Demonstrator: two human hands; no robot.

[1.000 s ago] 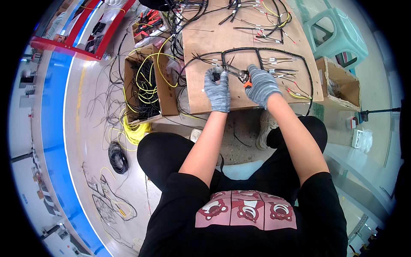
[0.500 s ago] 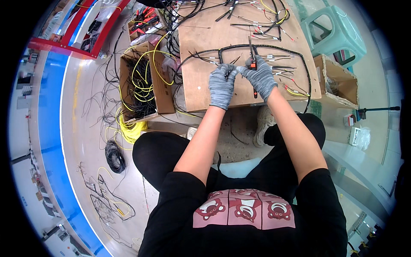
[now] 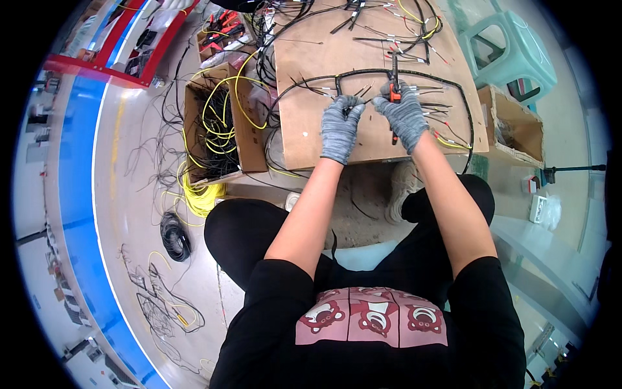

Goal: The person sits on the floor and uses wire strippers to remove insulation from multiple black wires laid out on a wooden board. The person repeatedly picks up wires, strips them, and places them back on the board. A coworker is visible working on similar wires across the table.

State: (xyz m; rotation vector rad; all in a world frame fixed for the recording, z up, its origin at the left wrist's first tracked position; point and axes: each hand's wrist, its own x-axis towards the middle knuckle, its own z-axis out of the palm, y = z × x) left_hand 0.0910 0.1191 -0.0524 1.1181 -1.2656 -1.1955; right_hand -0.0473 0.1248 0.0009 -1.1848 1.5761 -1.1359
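Note:
My left hand (image 3: 341, 128), in a grey knit glove, is closed around thin black wire (image 3: 367, 100) near the front of the brown board (image 3: 304, 139). Just to its right, my gloved right hand (image 3: 405, 118) grips an orange-and-black hand tool (image 3: 394, 94), whose long narrow end points away from me. The two hands are slightly apart, with a dark wire end between them. Behind them a black wrapped wire harness (image 3: 424, 73) arches across the board. Branch wires with white tags and red ends lie beside my right hand. My fingers hide what the left hand pinches.
Left of the board stands a cardboard box (image 3: 243, 129) full of black and yellow wire. Coils of yellow (image 3: 202, 198) and black wire (image 3: 175, 236) lie on the floor. A green plastic stool (image 3: 518, 55) and another cardboard box (image 3: 518, 139) are at the right.
My right hand has moved a little right, away from the left, and the tool has shifted with it. A gap now shows between the fingers. The left hand stays closed.

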